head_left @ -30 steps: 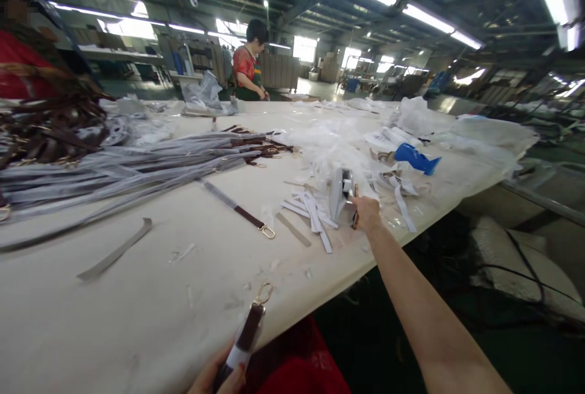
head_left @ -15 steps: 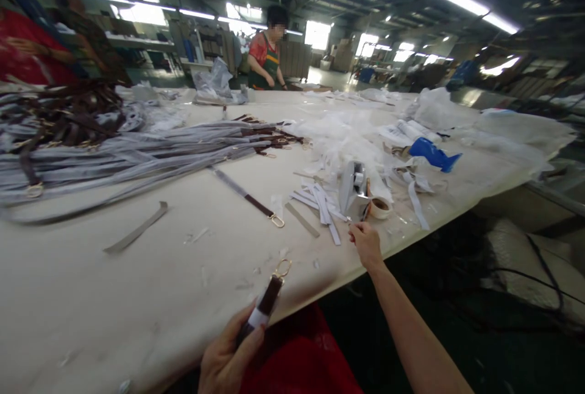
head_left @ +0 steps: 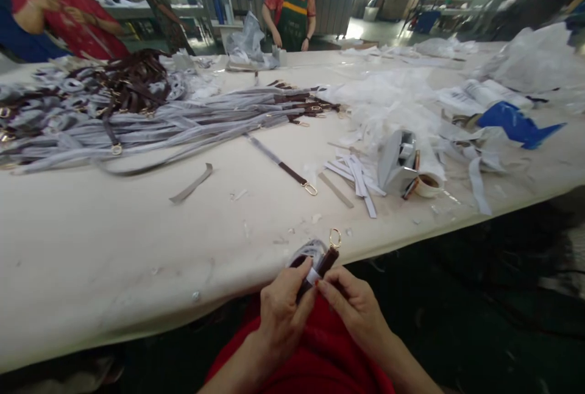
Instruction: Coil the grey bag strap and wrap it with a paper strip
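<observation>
Bottom centre of the frame, and here's the brown strap [head_left: 328,262], bundled up, its gold clasp [head_left: 335,237] pointing upward near the table's edge! The left hand [head_left: 284,306] has it, fingers wrapped around the bundle, thumb along the top by the white band [head_left: 313,276]. In from the right comes the right hand [head_left: 356,302], fingertips bent together against that band; whether they pinch anything, I cannot tell. Just above, a single strap [head_left: 292,172] lies slantwise on the white table [head_left: 114,248]. Right of centre, paper strips [head_left: 359,176] sit beside a tape dispenser [head_left: 393,162], a tape roll [head_left: 429,185] close by. Upper left, a big heap of straps [head_left: 196,115] sprawls!
</observation>
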`<state>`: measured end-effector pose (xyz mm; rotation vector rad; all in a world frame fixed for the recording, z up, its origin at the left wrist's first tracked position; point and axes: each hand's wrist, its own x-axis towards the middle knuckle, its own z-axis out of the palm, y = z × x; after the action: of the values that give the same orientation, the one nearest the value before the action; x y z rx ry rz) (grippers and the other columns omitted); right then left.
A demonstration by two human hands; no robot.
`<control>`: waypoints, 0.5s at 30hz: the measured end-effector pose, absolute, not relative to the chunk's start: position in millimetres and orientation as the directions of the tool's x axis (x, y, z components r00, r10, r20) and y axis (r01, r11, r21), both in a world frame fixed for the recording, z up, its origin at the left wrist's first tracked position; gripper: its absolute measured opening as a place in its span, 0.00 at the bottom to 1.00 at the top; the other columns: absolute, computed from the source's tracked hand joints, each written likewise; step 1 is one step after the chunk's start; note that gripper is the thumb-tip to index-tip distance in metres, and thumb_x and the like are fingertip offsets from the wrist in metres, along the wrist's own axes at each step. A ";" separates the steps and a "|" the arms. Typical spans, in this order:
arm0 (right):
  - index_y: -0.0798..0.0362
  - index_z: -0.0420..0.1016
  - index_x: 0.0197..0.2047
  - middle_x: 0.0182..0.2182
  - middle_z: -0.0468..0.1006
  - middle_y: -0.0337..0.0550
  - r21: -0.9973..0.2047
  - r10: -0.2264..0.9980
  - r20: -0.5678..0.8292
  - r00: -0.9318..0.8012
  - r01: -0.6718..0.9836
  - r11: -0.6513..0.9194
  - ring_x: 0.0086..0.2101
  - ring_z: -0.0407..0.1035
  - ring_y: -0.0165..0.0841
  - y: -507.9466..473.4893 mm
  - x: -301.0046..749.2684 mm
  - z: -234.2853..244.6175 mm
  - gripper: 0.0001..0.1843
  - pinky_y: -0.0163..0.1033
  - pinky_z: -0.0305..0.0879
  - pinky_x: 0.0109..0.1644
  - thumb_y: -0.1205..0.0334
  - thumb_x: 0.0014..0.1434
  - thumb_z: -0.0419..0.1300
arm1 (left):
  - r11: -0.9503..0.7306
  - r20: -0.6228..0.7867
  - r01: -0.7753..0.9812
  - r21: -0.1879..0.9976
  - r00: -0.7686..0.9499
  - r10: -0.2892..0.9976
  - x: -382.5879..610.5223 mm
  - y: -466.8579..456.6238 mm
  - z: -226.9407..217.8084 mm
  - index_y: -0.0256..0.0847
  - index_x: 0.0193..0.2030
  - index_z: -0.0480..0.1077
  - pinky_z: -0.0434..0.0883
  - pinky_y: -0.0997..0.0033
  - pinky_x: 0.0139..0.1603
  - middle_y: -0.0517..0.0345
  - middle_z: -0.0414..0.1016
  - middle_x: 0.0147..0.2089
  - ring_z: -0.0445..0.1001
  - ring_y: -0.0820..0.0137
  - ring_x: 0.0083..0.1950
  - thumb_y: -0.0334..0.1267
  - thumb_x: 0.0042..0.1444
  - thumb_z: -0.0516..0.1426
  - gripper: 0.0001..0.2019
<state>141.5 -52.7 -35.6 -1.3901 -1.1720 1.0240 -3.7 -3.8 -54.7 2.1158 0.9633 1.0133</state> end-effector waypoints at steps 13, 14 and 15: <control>0.57 0.71 0.32 0.16 0.58 0.31 -0.908 0.884 -0.351 0.307 -0.343 -0.241 0.17 0.48 0.25 -44.1 106.9 -62.4 0.22 0.32 0.46 0.19 0.43 0.48 0.64 | -0.797 0.639 0.545 0.259 0.523 0.565 -6.0 -3.7 -64.7 0.25 0.59 0.55 0.73 0.70 0.31 0.39 0.78 0.40 0.77 0.63 0.33 0.33 0.61 0.50 0.21; 0.57 0.72 0.32 0.16 0.59 0.31 -0.903 0.897 -0.341 0.280 -0.361 -0.231 0.17 0.48 0.24 -44.4 108.1 -63.9 0.22 0.32 0.47 0.19 0.44 0.49 0.65 | -0.781 0.613 0.545 0.306 0.514 0.600 -7.1 -3.2 -65.5 0.26 0.58 0.58 0.74 0.70 0.32 0.40 0.78 0.40 0.77 0.63 0.34 0.33 0.61 0.49 0.20; 0.56 0.72 0.33 0.17 0.60 0.32 -0.895 0.915 -0.331 0.229 -0.383 -0.228 0.17 0.49 0.24 -44.9 110.6 -64.9 0.21 0.31 0.47 0.20 0.45 0.49 0.65 | -0.749 0.566 0.543 0.380 0.504 0.653 -8.4 -2.7 -65.5 0.28 0.56 0.61 0.74 0.70 0.34 0.41 0.78 0.40 0.78 0.63 0.36 0.34 0.60 0.49 0.18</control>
<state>110.6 -44.9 -64.9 -1.2631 -0.5804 1.3372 -8.4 -2.7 -65.5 2.5884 1.0369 1.0741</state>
